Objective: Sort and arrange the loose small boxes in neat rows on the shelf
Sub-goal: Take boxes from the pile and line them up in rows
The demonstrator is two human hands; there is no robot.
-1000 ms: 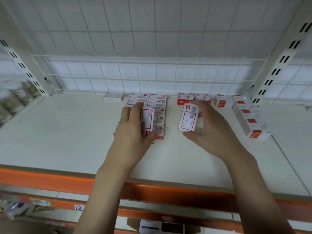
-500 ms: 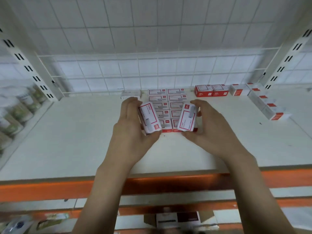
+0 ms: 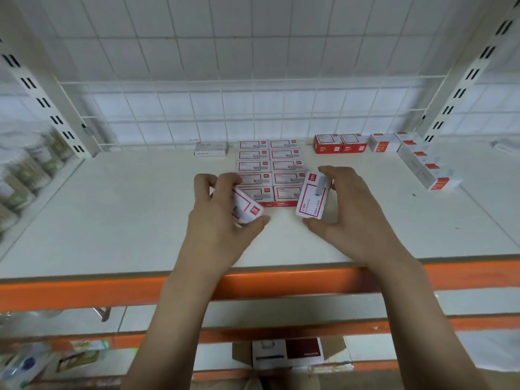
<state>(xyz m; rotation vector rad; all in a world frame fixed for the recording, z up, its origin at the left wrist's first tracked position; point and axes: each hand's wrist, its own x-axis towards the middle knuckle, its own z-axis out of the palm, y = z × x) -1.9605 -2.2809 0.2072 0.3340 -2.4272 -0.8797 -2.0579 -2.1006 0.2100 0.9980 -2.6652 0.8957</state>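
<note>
White wire mesh backs a flat white shelf board point(image 3: 112, 215) with an orange front beam. On it lies a neat block of small white-and-red cardboard boxes point(image 3: 271, 171), two columns wide, running back to the mesh. At the block's near end, the left hand point(image 3: 222, 220) curls fingers and thumb around one tilted white-and-red box point(image 3: 247, 211). The right hand point(image 3: 346, 220) pinches a second white-and-red box point(image 3: 312, 197), stood on end, between thumb and fingers. More red-and-white boxes point(image 3: 340, 143) sit at the back right, beside a slanted row of white boxes point(image 3: 422, 167).
</note>
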